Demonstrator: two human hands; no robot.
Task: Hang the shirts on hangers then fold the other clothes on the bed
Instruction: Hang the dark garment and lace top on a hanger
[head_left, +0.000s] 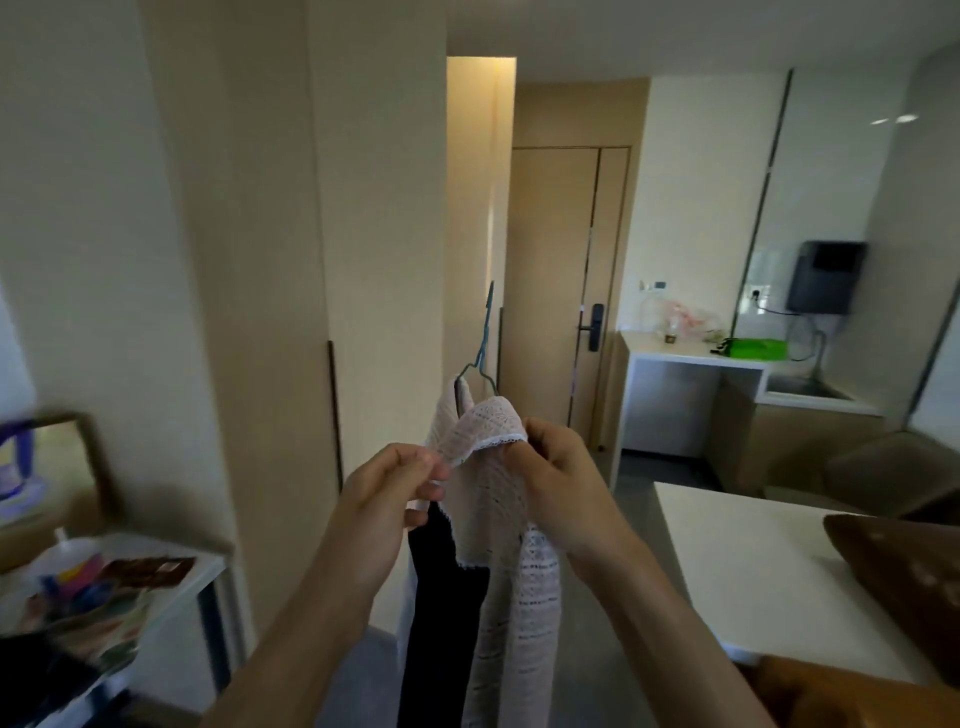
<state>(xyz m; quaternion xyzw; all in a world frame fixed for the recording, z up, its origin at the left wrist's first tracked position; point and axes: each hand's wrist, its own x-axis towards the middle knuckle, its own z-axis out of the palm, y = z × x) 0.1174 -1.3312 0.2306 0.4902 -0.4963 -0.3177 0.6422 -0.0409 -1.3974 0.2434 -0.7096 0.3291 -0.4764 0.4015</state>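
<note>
Head view: left hand (389, 488) and right hand (561, 478) pinch one shirt (493, 423) on one hanger (479, 359).

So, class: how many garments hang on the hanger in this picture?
2. A white lace shirt drapes over the teal hanger, its edge pinched by the left hand and right hand; a dark garment hangs beneath it, lower left. More could be hidden underneath.

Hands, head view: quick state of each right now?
Left hand: closed, pinching the pink lace shirt.
Right hand: closed, pinching the same shirt's trimmed edge.
</note>
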